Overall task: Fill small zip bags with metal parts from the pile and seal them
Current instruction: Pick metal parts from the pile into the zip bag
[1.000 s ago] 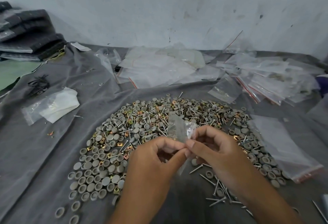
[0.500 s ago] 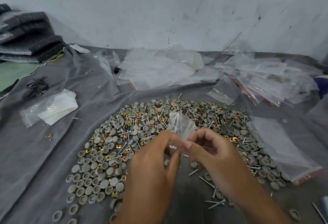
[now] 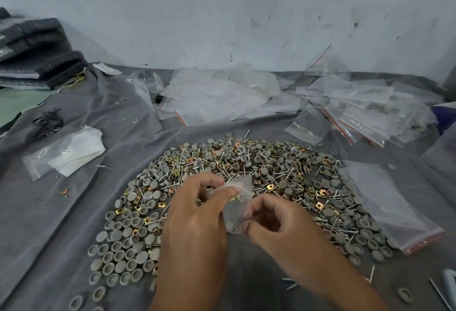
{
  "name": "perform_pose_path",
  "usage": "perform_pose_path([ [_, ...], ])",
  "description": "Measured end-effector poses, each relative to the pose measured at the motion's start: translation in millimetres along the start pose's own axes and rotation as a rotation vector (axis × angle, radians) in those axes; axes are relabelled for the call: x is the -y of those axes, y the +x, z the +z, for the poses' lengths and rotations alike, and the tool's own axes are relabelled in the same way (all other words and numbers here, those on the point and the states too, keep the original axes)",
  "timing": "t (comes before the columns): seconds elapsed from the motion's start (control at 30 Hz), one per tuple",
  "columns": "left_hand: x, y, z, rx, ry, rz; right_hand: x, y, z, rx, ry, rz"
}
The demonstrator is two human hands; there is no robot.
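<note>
1. No brand, label or readable writing shows on any bag or part.
2. The left hand [image 3: 195, 222] pinches the upper edge of a small clear zip bag [image 3: 235, 202] between thumb and fingertips; its grip is pressed on the thin plastic.
3. The right hand [image 3: 276, 226] has curled fingers and pinches the bag's lower right side, where a few grey round parts sit inside.
4. The bag is held between both hands, just above the near part of the pile [image 3: 246, 175].
5. The pile mixes dull grey round caps, brassy square clips and slim silver nails, spread on a soft grey cloth [image 3: 61, 224].
6. A larger clear bag with a red zip strip [image 3: 392, 204] lies flat at the pile's right edge.
7. Glossy, crinkled clear bags [image 3: 222, 96] lie heaped by the scuffed pale wall [image 3: 222, 14].
8. Dark folded fabric [image 3: 37, 51] is stacked far left.
</note>
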State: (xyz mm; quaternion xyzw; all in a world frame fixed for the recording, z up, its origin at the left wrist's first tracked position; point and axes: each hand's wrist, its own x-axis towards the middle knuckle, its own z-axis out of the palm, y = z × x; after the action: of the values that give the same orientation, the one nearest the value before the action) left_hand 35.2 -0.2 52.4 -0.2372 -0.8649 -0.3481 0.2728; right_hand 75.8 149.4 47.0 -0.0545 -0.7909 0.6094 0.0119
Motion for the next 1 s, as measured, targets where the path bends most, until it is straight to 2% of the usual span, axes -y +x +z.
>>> perform_pose_path([
  [0.07,-1.0,-1.7,0.9,0.084,-0.03,-0.019,4.6,-0.5,-3.3,0.041,0.024,-0.019],
  [0.17,1.7,-2.1,-0.2,0.112,-0.069,-0.082,6.9,3.8,-23.9,0.084,0.003,0.004],
  [0.3,0.0,0.5,-4.1,0.173,-0.111,-0.125,-15.8,24.8,-63.7,-0.303,-0.542,-0.029],
  [0.37,-1.2,0.6,-5.3,0.231,-0.13,-0.125,-29.4,38.2,-73.6,-0.324,-0.748,0.017],
  [0.47,-3.1,0.8,-4.7,0.282,-0.177,-0.116,-47.3,51.7,-80.2,-0.226,-0.938,0.047],
  [0.63,-4.2,0.1,-3.3,0.295,-0.2,-0.091,-55.6,58.7,-78.4,-0.16,-1.008,-0.021],
  [0.73,-1.4,-0.2,-3.1,0.289,-0.216,-0.113,-55.8,59.9,-75.6,-0.132,-1.038,0.001],
  [1.0,-1.0,0.1,-1.9,0.3,-0.209,-0.185,-52.2,60.3,-74.6,-0.201,-0.848,0.042],
])
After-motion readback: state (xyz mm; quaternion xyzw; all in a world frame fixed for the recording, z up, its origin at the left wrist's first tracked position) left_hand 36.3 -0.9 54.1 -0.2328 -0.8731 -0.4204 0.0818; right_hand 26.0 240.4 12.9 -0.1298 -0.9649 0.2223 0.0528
